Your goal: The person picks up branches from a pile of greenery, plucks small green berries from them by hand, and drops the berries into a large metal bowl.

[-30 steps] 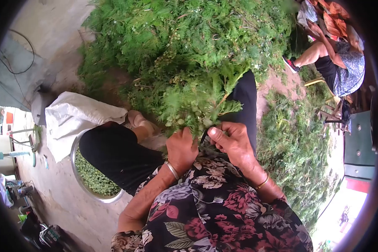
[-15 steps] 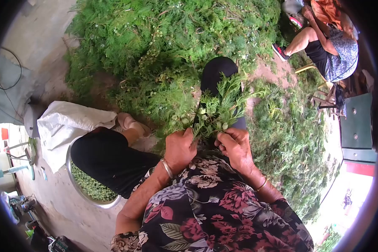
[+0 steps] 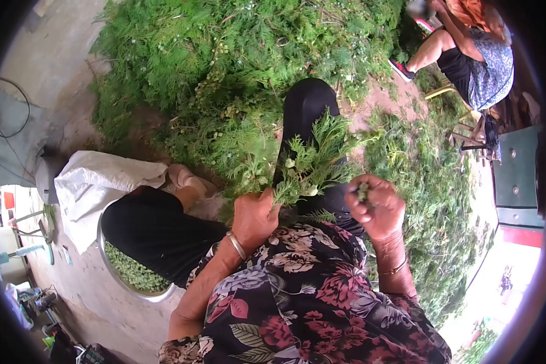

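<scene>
Left hand [image 3: 255, 218] was clamped on the sprig [image 3: 312, 182] near its lower end; the rest fanned out in front of the right leg [image 3: 309, 100]. Right hand [image 3: 379, 206] was up just beside the sprig, clear of it, fingers curled round some green bits [image 3: 363, 192], probably cones, but blurred. Basin [image 3: 158, 297] sat beside the left leg [image 3: 158, 227], holding small green pieces [image 3: 130, 267]. Sack [image 3: 97, 182] lay near it, greenery pile [image 3: 224, 48] ahead, co-worker [image 3: 488, 67] seated upper right.
</scene>
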Available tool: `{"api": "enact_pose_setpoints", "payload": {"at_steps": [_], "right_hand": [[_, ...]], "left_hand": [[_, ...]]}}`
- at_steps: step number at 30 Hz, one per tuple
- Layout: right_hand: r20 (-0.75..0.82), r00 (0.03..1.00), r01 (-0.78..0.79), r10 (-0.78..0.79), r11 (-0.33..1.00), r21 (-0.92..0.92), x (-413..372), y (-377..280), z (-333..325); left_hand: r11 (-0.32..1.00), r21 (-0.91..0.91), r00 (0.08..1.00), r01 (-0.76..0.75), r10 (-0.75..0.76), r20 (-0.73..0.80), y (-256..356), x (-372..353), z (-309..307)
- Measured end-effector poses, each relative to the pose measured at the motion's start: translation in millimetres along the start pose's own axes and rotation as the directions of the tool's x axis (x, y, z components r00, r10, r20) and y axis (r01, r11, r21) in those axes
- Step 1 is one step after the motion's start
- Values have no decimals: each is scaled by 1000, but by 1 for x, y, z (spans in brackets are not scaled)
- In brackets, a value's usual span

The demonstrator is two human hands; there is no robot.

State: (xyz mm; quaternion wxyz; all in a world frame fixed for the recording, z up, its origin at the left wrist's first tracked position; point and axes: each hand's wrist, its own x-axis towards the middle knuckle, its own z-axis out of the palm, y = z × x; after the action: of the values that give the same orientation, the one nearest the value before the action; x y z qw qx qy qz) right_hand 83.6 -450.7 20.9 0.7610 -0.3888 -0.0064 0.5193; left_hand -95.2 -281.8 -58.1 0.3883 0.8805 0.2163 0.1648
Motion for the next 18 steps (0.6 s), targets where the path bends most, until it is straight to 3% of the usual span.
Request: {"api": "enact_pose_setpoints", "payload": {"at_steps": [3,4,7,8,10,12,13,15,16,18], "right_hand": [[-83,990,77,-110,942,-325,1,12,13],[-82,991,78,-110,942,-325,2,15,16],[-20,958,204,-288,724,-659,6,25,32],[-19,958,204,-287,724,-659,8,24,33],[-67,997,13,-42,923,-384,11,21,37],[-34,998,30,-47,925,-378,13,27,41],[-30,997,55,-76,896,-442,13,32,44],[-32,997,45,-77,819,-572,11,37,48],[-29,997,43,-72,817,-575,13,40,47],[44,994,110,-102,844,-525,18,49,40]], "left_hand": [[999,54,1000,-3,3,-11,2,1,0],[998,55,1000,-3,4,-13,2,1,0],[997,82,1000,-13,14,-15,-1,0,1],[997,72,1000,-8,9,-14,-4,-1,2],[998,61,1000,-5,6,-14,-3,1,1],[967,-254,1000,3,-7,-15,4,5,-3],[967,-256,1000,7,-11,-16,8,7,-6],[793,-595,991,131,-122,55,17,10,-14],[793,-595,991,131,-126,51,20,12,-18],[623,-720,952,305,-187,242,23,13,-25]]}}
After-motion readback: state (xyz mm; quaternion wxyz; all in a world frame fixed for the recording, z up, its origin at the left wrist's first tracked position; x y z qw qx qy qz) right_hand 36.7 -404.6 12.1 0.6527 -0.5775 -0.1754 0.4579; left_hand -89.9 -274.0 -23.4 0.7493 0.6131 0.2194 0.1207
